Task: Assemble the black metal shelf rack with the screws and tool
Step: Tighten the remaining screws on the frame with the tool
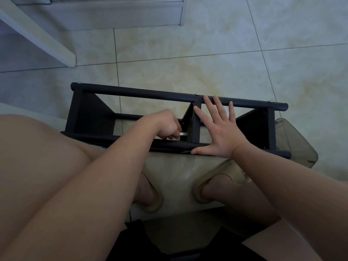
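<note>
The black metal shelf rack (131,93) stands on the tiled floor in front of me, seen from above, with silver screw heads along its far top tube. My left hand (167,125) is curled round a small silver tool (183,134) whose tip points at the middle upright (195,127). My right hand (218,129) lies flat with spread fingers across the rack's top, fingertips on the far tube and thumb on the near tube. The screw under the tool is hidden.
A translucent plastic bin (293,144) stands right of the rack, touching its end. My feet in beige slippers (212,183) are on the floor below the rack. White furniture (47,38) edges the far left. My knee (37,147) fills the lower left.
</note>
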`<state>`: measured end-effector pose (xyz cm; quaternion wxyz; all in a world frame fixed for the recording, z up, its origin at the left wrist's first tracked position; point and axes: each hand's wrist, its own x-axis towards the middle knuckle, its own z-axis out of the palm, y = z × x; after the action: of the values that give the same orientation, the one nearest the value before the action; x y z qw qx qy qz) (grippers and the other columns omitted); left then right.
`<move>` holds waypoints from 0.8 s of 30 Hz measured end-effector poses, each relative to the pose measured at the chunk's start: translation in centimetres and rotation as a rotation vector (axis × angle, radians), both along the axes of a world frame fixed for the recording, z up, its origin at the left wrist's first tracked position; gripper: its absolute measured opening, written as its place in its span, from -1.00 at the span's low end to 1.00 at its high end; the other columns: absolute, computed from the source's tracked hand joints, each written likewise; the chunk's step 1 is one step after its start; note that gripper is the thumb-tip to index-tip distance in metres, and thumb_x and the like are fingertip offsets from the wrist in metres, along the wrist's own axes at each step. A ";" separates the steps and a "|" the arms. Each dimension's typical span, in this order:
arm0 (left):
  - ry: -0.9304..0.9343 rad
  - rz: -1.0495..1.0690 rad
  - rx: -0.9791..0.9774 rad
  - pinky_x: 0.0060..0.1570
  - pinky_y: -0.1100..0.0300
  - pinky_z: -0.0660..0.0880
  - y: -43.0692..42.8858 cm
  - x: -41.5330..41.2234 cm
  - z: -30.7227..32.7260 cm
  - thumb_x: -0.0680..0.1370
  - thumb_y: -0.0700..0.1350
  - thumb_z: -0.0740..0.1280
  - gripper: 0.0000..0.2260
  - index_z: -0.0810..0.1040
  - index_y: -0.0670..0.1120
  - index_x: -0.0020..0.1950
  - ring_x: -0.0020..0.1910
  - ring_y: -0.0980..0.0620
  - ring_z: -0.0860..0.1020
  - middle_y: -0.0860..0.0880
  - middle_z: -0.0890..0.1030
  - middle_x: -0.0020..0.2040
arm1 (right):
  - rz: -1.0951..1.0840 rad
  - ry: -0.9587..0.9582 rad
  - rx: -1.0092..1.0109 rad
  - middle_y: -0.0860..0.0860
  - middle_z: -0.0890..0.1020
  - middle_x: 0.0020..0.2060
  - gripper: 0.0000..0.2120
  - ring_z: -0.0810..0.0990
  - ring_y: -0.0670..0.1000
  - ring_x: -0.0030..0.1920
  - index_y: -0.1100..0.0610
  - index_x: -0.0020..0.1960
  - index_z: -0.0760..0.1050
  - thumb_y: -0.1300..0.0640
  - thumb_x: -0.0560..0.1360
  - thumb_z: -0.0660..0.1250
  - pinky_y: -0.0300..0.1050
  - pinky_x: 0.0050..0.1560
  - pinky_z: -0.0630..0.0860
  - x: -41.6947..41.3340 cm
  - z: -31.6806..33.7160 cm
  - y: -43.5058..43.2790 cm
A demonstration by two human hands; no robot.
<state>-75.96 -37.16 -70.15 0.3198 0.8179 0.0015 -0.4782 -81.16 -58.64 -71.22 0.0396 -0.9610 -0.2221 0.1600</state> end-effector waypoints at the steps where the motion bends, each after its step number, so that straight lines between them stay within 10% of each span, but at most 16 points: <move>1: -0.017 0.010 -0.012 -0.16 0.24 0.58 0.1 0.1 0.0 0.53 -0.24 0.39 -0.87 0.65 -0.03 0.00 -0.27 0.13 0.61 -0.02 0.69 -0.19 | 0.000 -0.002 0.003 0.11 -0.21 0.65 0.19 -0.30 0.21 0.62 -0.03 0.68 -0.11 -0.69 0.27 0.02 0.44 0.51 -0.29 0.0 0.0 0.0; 7: -0.111 0.019 -0.054 -0.07 0.16 0.51 0.0 0.5 0.0 0.49 -0.21 0.43 -0.78 0.63 0.11 -0.25 -0.11 0.07 0.59 0.07 0.65 -0.17 | 0.005 -0.009 0.000 0.12 -0.20 0.65 0.18 -0.30 0.21 0.62 -0.02 0.68 -0.10 -0.70 0.27 0.01 0.45 0.51 -0.28 0.0 -0.1 -0.1; 24: 0.035 0.680 -0.200 -0.04 0.14 0.54 -2.6 -0.9 0.3 0.64 -0.11 0.28 -0.85 0.62 -0.11 0.11 -0.14 0.05 0.63 -0.02 0.69 -0.11 | 0.004 -0.009 0.007 0.11 -0.20 0.65 0.18 -0.32 0.20 0.62 -0.04 0.68 -0.12 -0.70 0.27 0.02 0.45 0.51 -0.29 0.0 -0.2 -0.1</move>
<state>-76.82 -39.71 -69.88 0.5390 0.7271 0.2322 -0.3562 -81.11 -58.74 -71.40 0.0415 -0.9611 -0.2247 0.1553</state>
